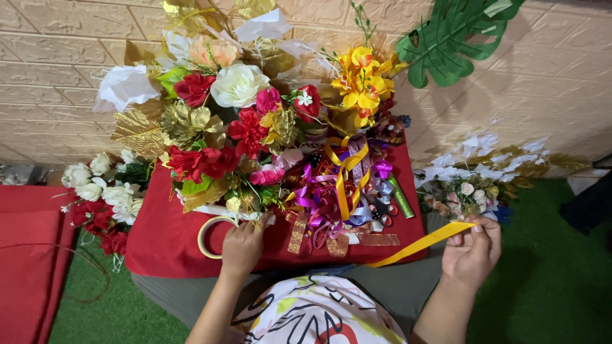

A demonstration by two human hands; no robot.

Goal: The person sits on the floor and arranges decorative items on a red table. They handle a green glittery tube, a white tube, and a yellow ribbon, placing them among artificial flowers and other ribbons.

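Landmark: red cloth-covered stand [166, 242], centre of view, in front of a beige brick-pattern wall [57, 57].

Green turf floor [548, 280] lies under and to both sides of the stand. A red cushion [29, 267] sits left of the stand, on the floor.

Large artificial flower heap [236, 108] covers the rear and centre of the stand: red, white, peach and pink blooms with gold leaves. A yellow-orange lily cluster [360, 79] stands at the stand's rear right corner. A big green leaf [452, 38] hangs on the wall above and right of the stand.

A white-and-red rose bunch [102, 200] lies just left of the stand. A white-and-gold spray [478, 175] lies just right of the stand.

Tangle of ribbons [338, 197], purple, pink, yellow, silver, fills the stand's right half, in front of the flowers. A green glitter stick [401, 199] lies at the tangle's right edge. Gold glitter strips [379, 239] lie near the stand's front edge.

Yellow ribbon [414, 245] runs from the stand's front right edge out to the right, off the stand, taut and slanting upward.

Cream tape ring [207, 237] rests on the stand's front, left of centre.

Left hand [242, 245]: on the stand's front, fingers curled, touching the tape ring's right side; whether it grips the ring, cannot tell.

Right hand [473, 250]: off the stand's right front corner, fingers pinched closed on the yellow ribbon's end.
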